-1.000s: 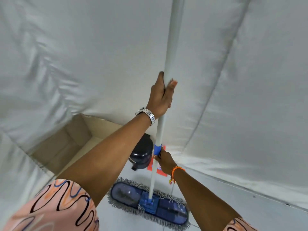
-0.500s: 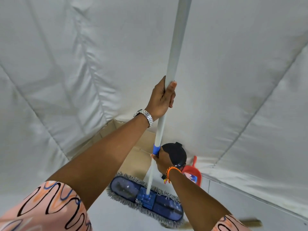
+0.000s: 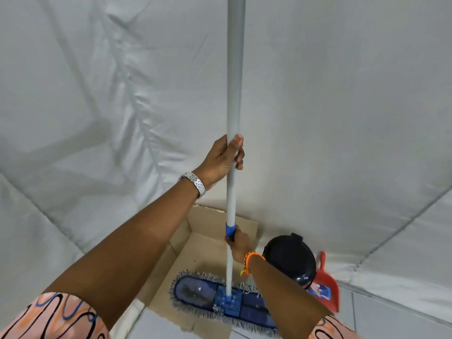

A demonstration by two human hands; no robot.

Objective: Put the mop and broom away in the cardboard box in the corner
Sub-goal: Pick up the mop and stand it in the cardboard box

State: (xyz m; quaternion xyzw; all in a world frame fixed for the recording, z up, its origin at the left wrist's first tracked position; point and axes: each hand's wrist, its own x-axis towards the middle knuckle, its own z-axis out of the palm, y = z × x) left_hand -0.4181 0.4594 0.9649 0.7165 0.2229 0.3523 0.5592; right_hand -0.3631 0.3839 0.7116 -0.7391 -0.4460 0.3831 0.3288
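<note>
While the mop [image 3: 227, 296] stands nearly upright at frame centre, its blue fringed head lies at the open near edge of the cardboard box [image 3: 208, 248] in the lower middle. The left hand [image 3: 223, 159] has its fingers wrapped around the grey pole mid-frame, and the right hand [image 3: 238, 244] closes its fingers on the pole just below the blue collar. A black round bin [image 3: 289, 259] and red dustpan [image 3: 326, 287] sit lower right against white draped sheeting [image 3: 342, 106].

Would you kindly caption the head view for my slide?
Both hands, left hand above right hand, hold the mop upright over the open cardboard box.
</note>
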